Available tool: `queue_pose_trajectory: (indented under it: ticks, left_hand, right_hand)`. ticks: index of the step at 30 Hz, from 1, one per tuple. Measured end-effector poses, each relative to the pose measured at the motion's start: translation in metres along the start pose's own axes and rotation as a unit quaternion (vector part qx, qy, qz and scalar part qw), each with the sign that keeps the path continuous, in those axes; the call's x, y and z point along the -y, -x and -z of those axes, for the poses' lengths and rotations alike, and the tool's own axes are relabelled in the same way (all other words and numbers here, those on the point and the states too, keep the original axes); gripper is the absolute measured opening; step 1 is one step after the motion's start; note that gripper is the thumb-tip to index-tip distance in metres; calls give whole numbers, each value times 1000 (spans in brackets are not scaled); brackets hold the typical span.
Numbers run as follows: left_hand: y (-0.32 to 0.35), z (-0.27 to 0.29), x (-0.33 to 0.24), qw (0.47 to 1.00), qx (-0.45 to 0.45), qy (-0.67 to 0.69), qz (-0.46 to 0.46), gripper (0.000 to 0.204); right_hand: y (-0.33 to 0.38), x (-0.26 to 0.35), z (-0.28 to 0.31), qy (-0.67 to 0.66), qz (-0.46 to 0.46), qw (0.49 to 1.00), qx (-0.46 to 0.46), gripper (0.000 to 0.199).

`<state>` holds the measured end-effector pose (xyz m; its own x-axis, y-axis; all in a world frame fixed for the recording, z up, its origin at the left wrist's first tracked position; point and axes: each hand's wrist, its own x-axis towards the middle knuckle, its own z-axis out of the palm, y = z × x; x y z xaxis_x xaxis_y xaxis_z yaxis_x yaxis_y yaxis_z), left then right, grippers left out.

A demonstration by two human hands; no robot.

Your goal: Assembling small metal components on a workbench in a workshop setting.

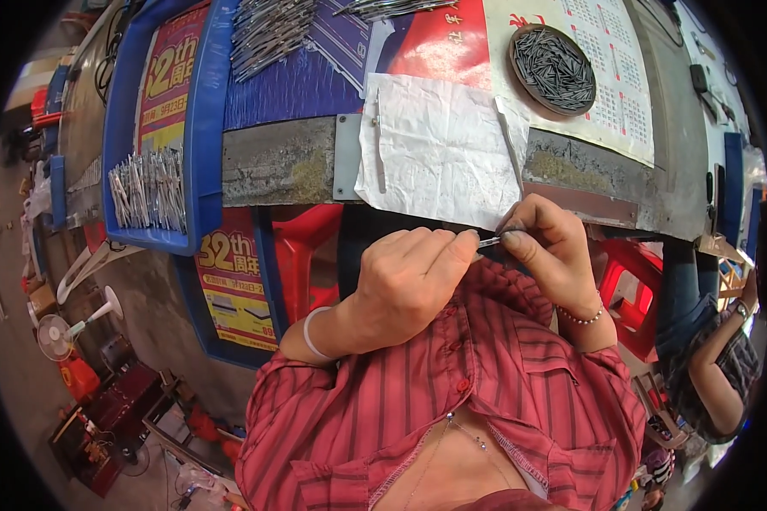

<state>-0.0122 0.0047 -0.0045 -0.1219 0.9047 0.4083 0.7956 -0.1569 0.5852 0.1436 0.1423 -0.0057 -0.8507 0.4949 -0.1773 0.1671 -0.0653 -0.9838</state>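
Nearest the camera is the person's red striped shirt [486,383], and right above it both hands meet over the lap. The left hand [405,285] wears a white wristband and is curled shut, thumb and forefinger pinched on one end of a thin metal pin [488,242]. The right hand [550,247], with a bead bracelet, is closed too, pinching the other end of that pin, so the pin sits between the two sets of fingertips just in front of the desk edge. Can't tell whether anything else is tucked inside either hand.

Just beyond, a crumpled white paper sheet [435,149] hangs over the near edge of the desk [281,162], with a grey metal plate beside it on the left. Below the desk edge there are red plastic stools [307,247], and a yellow and red poster [234,285] to the left of them.

Further left, a blue tray [204,128] holds a bundle of pins [149,189] at its near end and a red and yellow printed sheet further back. Far up the desk there's another pile of metal pieces [268,30] on a blue sheet, a red printed sheet in the middle, and on the right a round dish [552,70] full of dark pins resting on a white calendar sheet [614,77].

Off at the right edge another person [716,358] sits in a dark patterned top.
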Motion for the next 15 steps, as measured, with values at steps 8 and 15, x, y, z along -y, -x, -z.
queue_pose_trajectory:
  ticks: [8, 15]
  left_hand:
    - [-3, -2, 1, 1000, 3, -25, -7, 28]
    - [-12, -4, 7, 1000, 7, -29, -4, 28]
  right_hand:
    - [-4, -5, 2, -59, -43, 997, 9, 17]
    - [-13, -8, 6, -121, -73, 990, 12, 17]
